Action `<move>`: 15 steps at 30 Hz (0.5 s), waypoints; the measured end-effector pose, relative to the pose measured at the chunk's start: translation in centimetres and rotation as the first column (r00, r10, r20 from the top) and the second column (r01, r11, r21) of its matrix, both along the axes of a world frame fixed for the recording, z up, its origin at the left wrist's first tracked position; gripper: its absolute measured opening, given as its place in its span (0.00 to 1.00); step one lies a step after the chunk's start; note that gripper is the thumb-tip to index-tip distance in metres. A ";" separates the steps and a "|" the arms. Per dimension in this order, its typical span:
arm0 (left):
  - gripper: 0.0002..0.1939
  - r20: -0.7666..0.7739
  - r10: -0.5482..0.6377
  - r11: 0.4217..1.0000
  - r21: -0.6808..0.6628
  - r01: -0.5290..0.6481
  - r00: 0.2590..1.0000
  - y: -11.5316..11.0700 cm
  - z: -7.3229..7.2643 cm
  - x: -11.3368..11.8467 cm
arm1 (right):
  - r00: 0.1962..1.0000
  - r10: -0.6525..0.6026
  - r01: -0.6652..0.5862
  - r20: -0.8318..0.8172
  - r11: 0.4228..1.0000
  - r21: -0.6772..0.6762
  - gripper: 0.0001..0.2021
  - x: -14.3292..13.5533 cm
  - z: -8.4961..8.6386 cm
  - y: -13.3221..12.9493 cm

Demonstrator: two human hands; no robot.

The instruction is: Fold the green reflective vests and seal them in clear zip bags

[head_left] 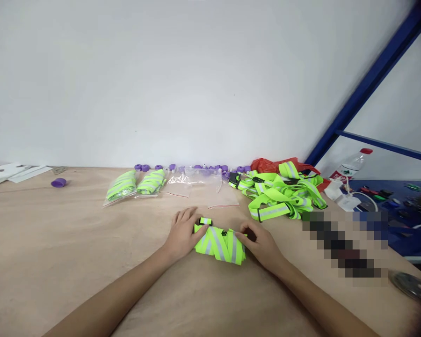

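Note:
A folded bundle of neon-yellow reflective strap (219, 245) with grey stripes lies on the brown tabletop in front of me, a black buckle piece at its upper left. My left hand (184, 234) grips the bundle's left end, thumb on top and fingers reaching behind. At the right end, my right hand (263, 244) pinches the strap between thumb and curled fingers. Beyond the hands lie flat clear plastic bags (199, 183). Two filled bags, a left one (121, 186) and a right one (151, 181), hold similar folded straps.
A loose heap of reflective straps (273, 194) lies at the right, before a red plastic bag (301, 167). Several purple caps (145, 168) line the wall; one purple ring (59, 182) sits apart. A bottle (352, 164) and a blue metal frame (365, 96) stand at the right.

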State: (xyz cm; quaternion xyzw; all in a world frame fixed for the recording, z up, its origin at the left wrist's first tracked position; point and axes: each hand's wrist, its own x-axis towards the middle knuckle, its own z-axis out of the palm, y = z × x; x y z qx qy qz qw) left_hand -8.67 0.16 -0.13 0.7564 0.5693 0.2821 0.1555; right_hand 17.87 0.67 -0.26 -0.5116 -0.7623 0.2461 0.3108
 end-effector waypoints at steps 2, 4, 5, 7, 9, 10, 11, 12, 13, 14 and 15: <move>0.13 -0.011 -0.016 1.000 0.000 0.016 1.000 0.0 0.2 0.1 | 0.999 -0.033 0.032 0.024 0.999 0.020 0.12 -0.1 0.1 -0.1; 0.11 0.005 -0.040 0.999 0.005 0.040 0.999 0.1 0.4 0.1 | 0.997 -0.047 0.044 0.060 0.998 0.054 0.13 -0.1 0.1 -0.2; 0.10 0.015 -0.051 0.999 0.002 0.051 0.999 0.1 0.4 0.2 | 0.995 -0.053 0.047 0.085 0.996 0.070 0.14 -0.2 0.1 -0.3; 0.09 0.033 -0.070 0.998 -0.008 0.070 0.997 0.1 0.5 0.2 | 0.990 -0.055 0.044 0.132 0.995 0.085 0.15 -0.3 0.1 -0.5; 0.09 0.051 -0.075 0.997 -0.012 0.076 0.996 0.2 0.5 0.3 | 0.986 -0.020 0.007 0.164 0.997 0.078 0.16 -0.4 0.1 -0.6; 0.09 0.058 -0.073 0.997 -0.012 0.074 0.996 0.2 0.4 0.3 | 0.986 0.009 -0.021 0.169 0.997 0.072 0.17 -0.4 0.1 -0.6; 0.09 0.062 -0.069 0.997 -0.012 0.070 0.996 0.2 0.4 0.3 | 0.985 0.045 -0.056 0.166 0.996 0.064 0.18 -0.5 0.2 -0.6; 0.09 0.064 -0.062 0.998 -0.010 0.063 0.996 0.2 0.4 0.4 | 0.985 0.080 -0.089 0.155 0.994 0.056 0.19 -0.5 0.2 -0.7; 0.08 0.064 -0.053 0.998 -0.009 0.054 0.997 0.1 0.4 0.4 | 0.984 0.108 -0.116 0.140 0.992 0.048 0.20 -0.6 0.4 -0.7; 0.08 0.062 -0.045 0.999 -0.008 0.046 0.997 0.1 0.4 0.4 | 0.984 0.128 -0.134 0.123 0.990 0.040 0.20 -0.6 0.5 -0.8; 0.07 0.060 -0.039 0.999 -0.006 0.040 0.997 0.1 0.4 0.5 | 0.984 0.142 -0.146 0.110 0.989 0.032 0.21 -0.6 0.7 -0.8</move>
